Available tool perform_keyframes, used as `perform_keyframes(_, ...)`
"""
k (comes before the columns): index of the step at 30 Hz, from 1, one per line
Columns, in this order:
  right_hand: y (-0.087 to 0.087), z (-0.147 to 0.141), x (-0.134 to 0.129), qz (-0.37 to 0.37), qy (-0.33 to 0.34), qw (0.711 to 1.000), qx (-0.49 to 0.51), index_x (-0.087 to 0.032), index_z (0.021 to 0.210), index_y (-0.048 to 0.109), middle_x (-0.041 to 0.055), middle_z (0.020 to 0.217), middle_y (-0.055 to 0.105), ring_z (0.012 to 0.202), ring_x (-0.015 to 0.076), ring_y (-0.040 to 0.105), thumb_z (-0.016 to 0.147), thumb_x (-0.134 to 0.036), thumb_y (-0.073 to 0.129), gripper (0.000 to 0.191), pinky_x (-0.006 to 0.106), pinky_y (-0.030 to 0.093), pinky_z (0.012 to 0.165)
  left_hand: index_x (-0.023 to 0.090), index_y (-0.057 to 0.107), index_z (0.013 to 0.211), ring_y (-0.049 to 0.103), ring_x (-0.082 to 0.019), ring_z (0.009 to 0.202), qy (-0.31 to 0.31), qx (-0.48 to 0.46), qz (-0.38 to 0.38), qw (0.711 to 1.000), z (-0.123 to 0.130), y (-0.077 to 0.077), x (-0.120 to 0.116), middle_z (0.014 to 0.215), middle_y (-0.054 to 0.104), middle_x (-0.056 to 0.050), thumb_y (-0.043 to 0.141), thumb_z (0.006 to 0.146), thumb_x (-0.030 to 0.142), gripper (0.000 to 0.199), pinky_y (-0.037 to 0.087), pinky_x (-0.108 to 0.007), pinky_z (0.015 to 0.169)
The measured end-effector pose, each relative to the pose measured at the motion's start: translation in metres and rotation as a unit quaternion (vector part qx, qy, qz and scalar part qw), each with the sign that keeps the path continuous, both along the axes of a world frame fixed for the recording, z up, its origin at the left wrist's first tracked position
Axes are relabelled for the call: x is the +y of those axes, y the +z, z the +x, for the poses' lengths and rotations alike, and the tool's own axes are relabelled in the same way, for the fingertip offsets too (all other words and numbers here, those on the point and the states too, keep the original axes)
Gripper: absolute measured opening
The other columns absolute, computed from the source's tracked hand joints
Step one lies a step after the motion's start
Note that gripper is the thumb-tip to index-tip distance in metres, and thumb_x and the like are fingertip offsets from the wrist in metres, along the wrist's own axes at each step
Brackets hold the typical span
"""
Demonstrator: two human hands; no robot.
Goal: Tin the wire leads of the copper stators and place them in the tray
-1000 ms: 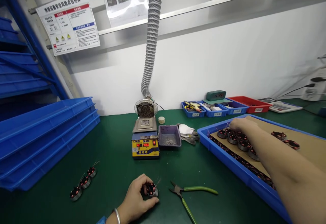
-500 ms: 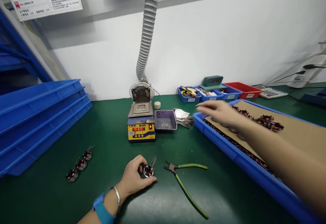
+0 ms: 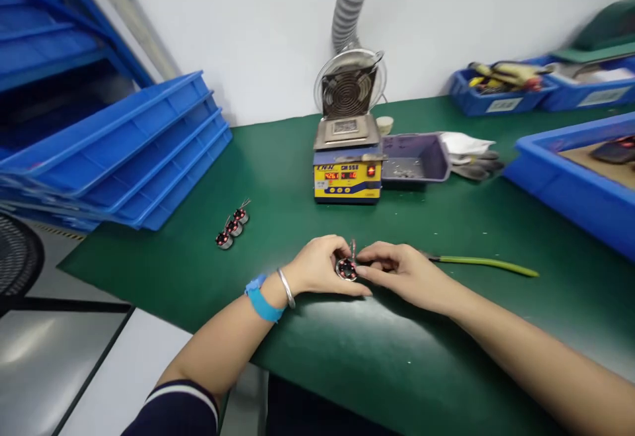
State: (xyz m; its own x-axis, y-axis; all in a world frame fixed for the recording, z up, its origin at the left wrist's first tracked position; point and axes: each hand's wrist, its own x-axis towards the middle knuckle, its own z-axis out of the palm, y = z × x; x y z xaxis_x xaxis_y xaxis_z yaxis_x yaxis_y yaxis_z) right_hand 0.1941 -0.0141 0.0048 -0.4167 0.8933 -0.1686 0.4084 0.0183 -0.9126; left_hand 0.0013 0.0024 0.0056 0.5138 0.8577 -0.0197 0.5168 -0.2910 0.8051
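A small round motor stator, with dark and copper-coloured windings and thin wires standing up from it, is held low over the green table. My left hand curls around it from the left, thumb stretched along the near side. From the right, my right hand pinches at its edge by the wires; the exact contact is hard to make out. Beyond my right hand a green handle of the cutting pliers sticks out, the rest hidden. Three similar stators stand in a slanting row to the left.
A yellow and blue solder pot stands behind my hands, a purple tray and gloves beside it. Stacked blue trays rise at the left. A large blue tray is at the right, small tool bins behind.
My right hand has come from over the large blue tray to the stator in my left hand. The view has turned left and downward.
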Motion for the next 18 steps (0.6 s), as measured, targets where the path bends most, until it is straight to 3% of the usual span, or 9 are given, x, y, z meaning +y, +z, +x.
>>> perform_keyframes(4, -0.008, -0.013, -0.002, -0.028, -0.012, 0.998, 0.059, -0.015, 0.079, 0.071, 0.0048, 0.075, 0.065, 0.062, 0.0128, 0.056, 0.073, -0.049, 0.064, 0.036, 0.025, 0.045, 0.056, 0.017, 0.056, 0.082, 0.045, -0.008, 0.056, -0.001, -0.028, 0.004, 1.000, 0.002, -0.005, -0.001, 0.071, 0.056, 0.003, 0.078, 0.058, 0.034, 0.037, 0.036, -0.022, 0.055)
perform_keyframes(9, -0.011, -0.025, 0.001, -0.059, -0.119, 0.982, 0.133, -0.014, 0.066, 0.066, 0.0035, 0.062, 0.063, 0.055, 0.0105, 0.054, 0.063, -0.054, 0.074, 0.041, 0.022, 0.045, 0.050, 0.017, 0.056, 0.099, 0.049, -0.010, 0.057, -0.002, -0.003, -0.014, 1.000, 0.005, -0.002, -0.002, 0.069, 0.057, 0.004, 0.082, 0.055, 0.036, 0.054, 0.038, -0.023, 0.056)
perform_keyframes(15, -0.015, -0.011, 0.004, -0.063, -0.295, 0.921, 0.246, -0.016, 0.064, 0.061, 0.0016, 0.065, 0.064, 0.061, 0.0111, 0.062, 0.044, -0.059, 0.083, 0.053, 0.023, 0.054, 0.060, 0.016, 0.058, 0.095, 0.050, -0.009, 0.056, 0.009, 0.012, -0.051, 0.999, -0.001, 0.003, 0.000, 0.074, 0.059, 0.002, 0.087, 0.046, 0.036, 0.060, 0.038, -0.022, 0.054)
perform_keyframes(18, -0.015, -0.010, 0.002, -0.034, -0.287, 0.933, 0.216, -0.016, 0.068, 0.061, 0.0030, 0.067, 0.065, 0.060, 0.0118, 0.062, 0.050, -0.062, 0.080, 0.053, 0.023, 0.054, 0.056, 0.013, 0.059, 0.089, 0.047, -0.005, 0.053, 0.046, -0.058, -0.094, 0.993, -0.003, 0.002, 0.006, 0.079, 0.061, -0.001, 0.087, 0.047, 0.032, 0.053, 0.036, -0.020, 0.051)
